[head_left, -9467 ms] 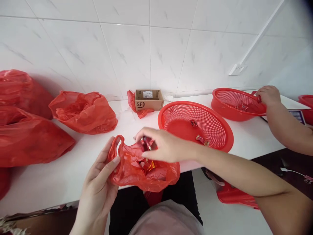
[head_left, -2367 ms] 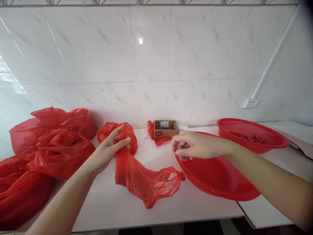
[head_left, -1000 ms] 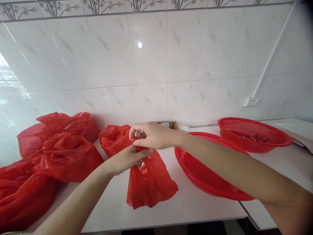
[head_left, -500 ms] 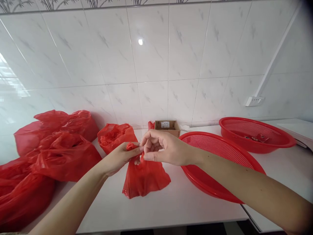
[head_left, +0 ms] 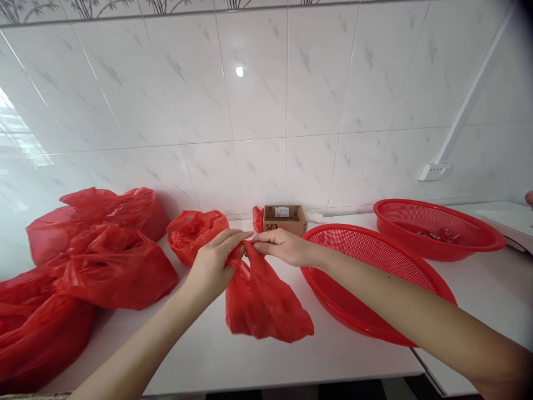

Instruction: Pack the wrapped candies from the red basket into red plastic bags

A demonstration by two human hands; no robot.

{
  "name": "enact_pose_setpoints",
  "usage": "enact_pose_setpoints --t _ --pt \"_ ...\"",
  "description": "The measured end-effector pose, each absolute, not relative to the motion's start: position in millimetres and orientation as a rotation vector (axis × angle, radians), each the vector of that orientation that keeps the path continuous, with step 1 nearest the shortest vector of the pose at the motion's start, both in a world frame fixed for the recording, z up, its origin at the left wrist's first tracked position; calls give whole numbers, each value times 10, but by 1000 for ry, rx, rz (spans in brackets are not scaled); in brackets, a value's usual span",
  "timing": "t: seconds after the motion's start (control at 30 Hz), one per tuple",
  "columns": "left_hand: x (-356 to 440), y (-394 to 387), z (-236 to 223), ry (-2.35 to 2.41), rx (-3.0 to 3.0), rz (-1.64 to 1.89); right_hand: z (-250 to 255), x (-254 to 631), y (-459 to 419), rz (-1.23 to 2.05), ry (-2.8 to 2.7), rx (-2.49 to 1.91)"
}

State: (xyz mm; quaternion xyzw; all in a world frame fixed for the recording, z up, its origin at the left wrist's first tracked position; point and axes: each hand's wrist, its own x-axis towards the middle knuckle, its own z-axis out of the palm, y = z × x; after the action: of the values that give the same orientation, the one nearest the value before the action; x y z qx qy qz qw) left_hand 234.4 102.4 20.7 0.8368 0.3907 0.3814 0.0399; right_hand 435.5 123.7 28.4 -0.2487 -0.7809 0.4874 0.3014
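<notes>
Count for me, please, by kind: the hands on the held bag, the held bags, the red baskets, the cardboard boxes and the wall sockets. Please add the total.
Hands on the bag: 2 (left hand, right hand)
Held red bag: 1
Red baskets: 2 (nearer basket, farther basket)
Cardboard box: 1
Wall socket: 1
Total: 7

On the table [head_left: 233,366], bags [head_left: 119,272] lie to my left, two baskets [head_left: 345,294] to my right. Behind my held bag [head_left: 268,308], a box [head_left: 285,226] stands near the wall [head_left: 258,111].
</notes>
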Motion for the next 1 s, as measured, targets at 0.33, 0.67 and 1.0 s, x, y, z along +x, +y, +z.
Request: enact_pose_setpoints --t 0.33,0.67,1.0 --pt "2045 528 60 1025 2465 522 18 4718 1777 461 -2075 -1470" --pt "2342 1025 70 887 1388 826 373 4241 1460 766 -2064 -892" --pt "2446 1061 -69 882 1342 943 159 4207 1240 773 -2073 -1124"
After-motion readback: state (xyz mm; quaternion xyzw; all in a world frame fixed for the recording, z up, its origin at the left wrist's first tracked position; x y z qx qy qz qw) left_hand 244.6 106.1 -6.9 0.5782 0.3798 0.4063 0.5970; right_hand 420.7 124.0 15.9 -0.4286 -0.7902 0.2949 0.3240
